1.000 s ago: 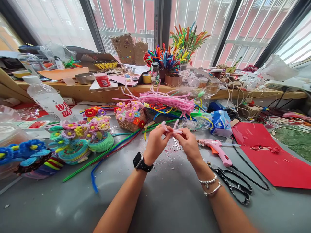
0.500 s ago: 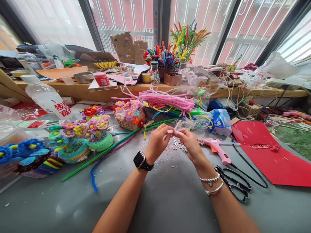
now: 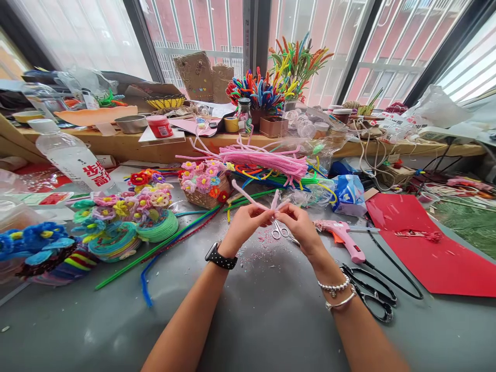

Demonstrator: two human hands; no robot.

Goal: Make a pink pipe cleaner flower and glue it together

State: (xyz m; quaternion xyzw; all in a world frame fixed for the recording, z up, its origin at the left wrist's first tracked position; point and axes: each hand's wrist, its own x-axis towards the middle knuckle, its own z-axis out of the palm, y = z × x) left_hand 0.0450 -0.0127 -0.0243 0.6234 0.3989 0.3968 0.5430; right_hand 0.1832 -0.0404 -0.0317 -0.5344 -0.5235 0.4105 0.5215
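Between my two hands is a pale pink pipe cleaner (image 3: 248,195), bent, with one long end sticking out to the upper left and a short piece pointing up between the fingertips. My left hand (image 3: 250,223) pinches it between thumb and fingers. From the other side, my right hand (image 3: 297,225) grips it too, its fingertips nearly meeting the left ones. How the pipe cleaner is joined at the fingertips is partly hidden. Small scissors (image 3: 279,231) lie on the table just under the hands. Beyond them sits a bundle of pink pipe cleaners (image 3: 263,160).
To the right are a pink glue gun (image 3: 344,235), large black scissors (image 3: 372,294) and red sheets (image 3: 430,248). Pipe-cleaner flower pots (image 3: 116,237), a flower basket (image 3: 209,191) and a water bottle (image 3: 72,155) stand left. Green pipe cleaners (image 3: 155,250) cross the grey table.
My left hand has turned and shifted slightly left. A long end of the pale pink pipe cleaner now sticks out to the upper left. The view has shifted slightly.
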